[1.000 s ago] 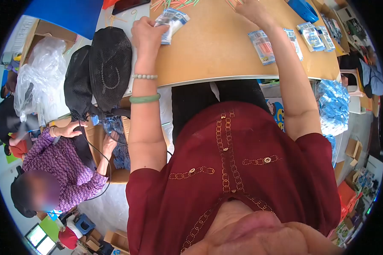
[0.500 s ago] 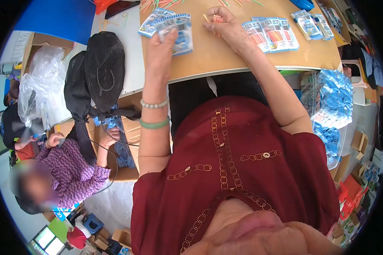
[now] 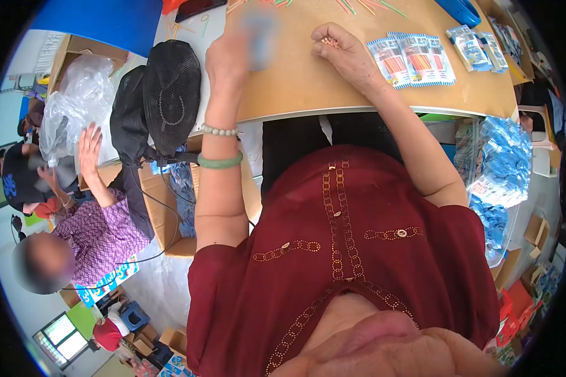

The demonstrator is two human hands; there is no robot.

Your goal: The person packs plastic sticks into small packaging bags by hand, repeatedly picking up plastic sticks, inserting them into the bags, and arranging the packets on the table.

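At the upper left of the table, my left hand point(image 3: 228, 58) is closed on a blue-and-white packet point(image 3: 263, 39), which is smeared by motion. Whether it holds more than one packet I cannot tell. A bead bracelet and a green bangle circle that wrist. My right hand point(image 3: 352, 60) is curled around a bundle of thin sticks point(image 3: 330, 43), whose pinkish ends show at the fingers. Right beside this hand lie several overlapping flat packets point(image 3: 415, 61) with orange-red sticks on their fronts.
Loose coloured sticks point(image 3: 374, 7) lie along the table's far side. More packets point(image 3: 473, 50) sit at the right, near a blue object point(image 3: 457, 11). A black bag point(image 3: 172, 94) rests at the left. A clear bin point(image 3: 500, 163) holds many packets. A co-worker's hand point(image 3: 89, 147) is raised.
My left hand has moved left with the packet, now blurred. The right hand still grips the sticks. The whole view has shifted slightly, and the co-worker's hand has risen from the box.
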